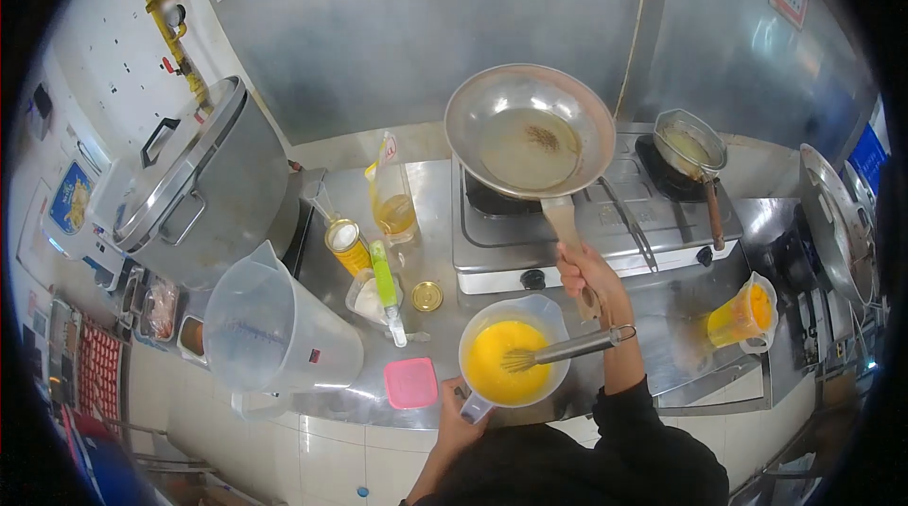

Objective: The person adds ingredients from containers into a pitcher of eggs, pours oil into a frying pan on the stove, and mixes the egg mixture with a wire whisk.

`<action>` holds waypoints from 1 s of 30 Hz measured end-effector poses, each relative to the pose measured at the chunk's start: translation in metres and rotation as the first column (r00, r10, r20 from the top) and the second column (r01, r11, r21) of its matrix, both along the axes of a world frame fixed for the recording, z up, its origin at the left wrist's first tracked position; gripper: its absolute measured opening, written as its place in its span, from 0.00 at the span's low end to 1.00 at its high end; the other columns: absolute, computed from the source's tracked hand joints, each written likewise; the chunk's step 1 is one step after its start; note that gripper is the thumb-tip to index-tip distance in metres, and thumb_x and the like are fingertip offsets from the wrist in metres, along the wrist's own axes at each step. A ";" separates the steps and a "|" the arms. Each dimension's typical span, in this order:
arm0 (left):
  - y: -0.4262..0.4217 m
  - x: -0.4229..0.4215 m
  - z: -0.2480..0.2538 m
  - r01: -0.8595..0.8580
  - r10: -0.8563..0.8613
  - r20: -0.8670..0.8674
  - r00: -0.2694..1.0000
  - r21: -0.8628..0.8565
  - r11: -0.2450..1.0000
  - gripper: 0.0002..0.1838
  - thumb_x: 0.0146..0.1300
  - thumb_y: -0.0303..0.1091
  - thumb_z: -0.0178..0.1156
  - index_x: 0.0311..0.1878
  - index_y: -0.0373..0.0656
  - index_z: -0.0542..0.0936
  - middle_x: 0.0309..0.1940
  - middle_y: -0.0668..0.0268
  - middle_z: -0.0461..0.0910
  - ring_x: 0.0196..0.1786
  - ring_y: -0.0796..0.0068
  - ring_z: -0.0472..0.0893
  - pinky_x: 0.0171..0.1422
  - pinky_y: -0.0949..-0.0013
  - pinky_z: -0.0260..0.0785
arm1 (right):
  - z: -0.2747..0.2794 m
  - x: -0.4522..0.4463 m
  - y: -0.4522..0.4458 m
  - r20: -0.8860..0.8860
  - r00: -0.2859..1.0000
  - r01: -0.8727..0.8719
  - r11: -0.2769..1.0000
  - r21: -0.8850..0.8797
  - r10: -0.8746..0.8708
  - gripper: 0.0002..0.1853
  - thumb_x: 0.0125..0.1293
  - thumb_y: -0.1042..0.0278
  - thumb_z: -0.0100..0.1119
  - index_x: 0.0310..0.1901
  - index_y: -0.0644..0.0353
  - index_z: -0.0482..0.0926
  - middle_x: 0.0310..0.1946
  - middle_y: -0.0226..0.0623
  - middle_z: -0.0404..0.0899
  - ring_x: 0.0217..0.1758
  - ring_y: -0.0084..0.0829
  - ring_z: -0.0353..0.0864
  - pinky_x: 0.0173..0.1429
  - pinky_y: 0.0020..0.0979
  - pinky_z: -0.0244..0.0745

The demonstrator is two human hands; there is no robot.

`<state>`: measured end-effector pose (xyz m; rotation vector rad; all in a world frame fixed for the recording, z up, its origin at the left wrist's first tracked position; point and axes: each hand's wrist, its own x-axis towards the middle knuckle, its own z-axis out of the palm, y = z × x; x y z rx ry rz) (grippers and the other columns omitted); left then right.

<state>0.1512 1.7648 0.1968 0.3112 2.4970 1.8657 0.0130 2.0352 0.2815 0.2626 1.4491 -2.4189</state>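
Observation:
My right hand (594, 271) is closed around the handle of a large frying pan (463, 123), which is over the left burner. The pan holds a shallow pool of clear liquid with a dark patch of specks. At the counter's front edge, my left hand (456, 419) grips the handle of a plastic measuring jug (558, 326). Yellow liquid (484, 345) fills part of this jug, and a wire whisk (572, 348) leans in it, its metal handle resting across the rim beneath my right forearm.
Tongs (632, 227) lie on the gas stove (511, 251); a small strainer pan (690, 139) sits on its right burner. To the left are a big clear jug (326, 336), a pink lid (411, 383), an open can (350, 246) and a large pot (255, 165). An orange-filled jug (738, 319) stands right.

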 end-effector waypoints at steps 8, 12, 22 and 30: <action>0.002 0.000 0.014 0.035 -0.049 0.179 0.983 0.079 0.996 0.32 0.45 0.25 0.63 0.49 0.39 0.54 0.40 0.56 0.67 0.45 0.67 0.72 0.49 0.67 0.65 | 0.029 0.015 0.004 -0.032 0.985 0.171 0.951 0.258 -0.168 0.10 0.62 0.63 0.49 0.32 0.54 0.59 0.14 0.24 0.60 0.11 0.17 0.59 0.15 0.23 0.61; 0.001 -0.001 0.009 0.010 -0.009 0.023 1.000 -0.015 1.000 0.32 0.46 0.30 0.66 0.50 0.37 0.57 0.34 0.51 0.75 0.35 0.67 0.79 0.35 0.68 0.70 | 0.053 0.014 0.006 -0.067 0.985 0.171 0.940 0.295 -0.158 0.08 0.61 0.65 0.48 0.31 0.55 0.60 0.14 0.24 0.60 0.12 0.17 0.61 0.16 0.23 0.62; 0.001 0.001 -0.011 0.035 -0.041 0.047 0.998 0.135 0.990 0.34 0.47 0.30 0.67 0.51 0.37 0.55 0.35 0.52 0.75 0.36 0.66 0.79 0.36 0.69 0.69 | 0.099 -0.008 0.033 0.194 0.978 0.115 0.973 -0.200 -0.076 0.08 0.62 0.68 0.46 0.28 0.59 0.62 0.16 0.23 0.61 0.14 0.13 0.59 0.17 0.17 0.59; 0.001 0.001 0.001 0.055 -0.083 0.188 0.979 0.152 0.987 0.33 0.47 0.24 0.65 0.50 0.39 0.53 0.43 0.53 0.69 0.48 0.64 0.74 0.49 0.67 0.69 | 0.085 0.023 0.020 0.117 0.991 0.016 0.837 -0.547 0.058 0.06 0.62 0.69 0.47 0.30 0.58 0.62 0.16 0.20 0.60 0.12 0.10 0.57 0.14 0.14 0.55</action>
